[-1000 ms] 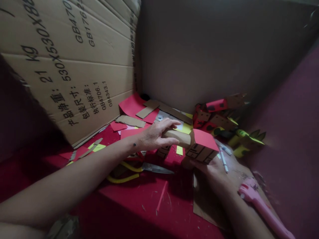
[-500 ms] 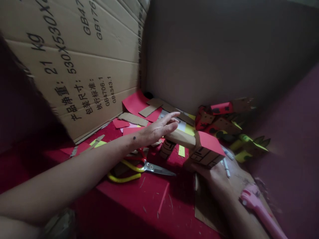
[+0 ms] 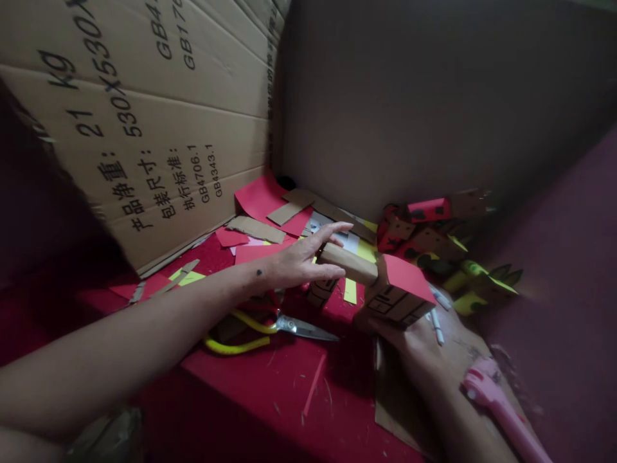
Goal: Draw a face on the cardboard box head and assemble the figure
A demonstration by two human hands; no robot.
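A cardboard model [image 3: 354,265] has a beige cross-piece running into a small box [image 3: 400,289] with a red paper top and black drawn lines on its sides. My right hand [image 3: 402,337] grips this box from below, its fingers mostly hidden. My left hand [image 3: 308,260] is open by the far end of the cross-piece, with thumb and fingers apart; whether it touches is unclear. Beneath it, a second small cardboard part [image 3: 322,292] with black markings is partly covered. Scissors [image 3: 294,326] with yellow and red handles lie just under my left wrist.
A large printed cardboard sheet [image 3: 159,128] stands at the left. Red paper [image 3: 263,196], a cardboard strip [image 3: 255,228] and scraps lie on the red cloth [image 3: 250,392]. Red and yellow paper figures [image 3: 429,222], white markers [image 3: 438,326] and a pink tool [image 3: 501,399] are at the right.
My left hand has spread wider, its thumb now lower and apart from the fingers around the cross-piece's end. My right hand and the model stay nearly in place.
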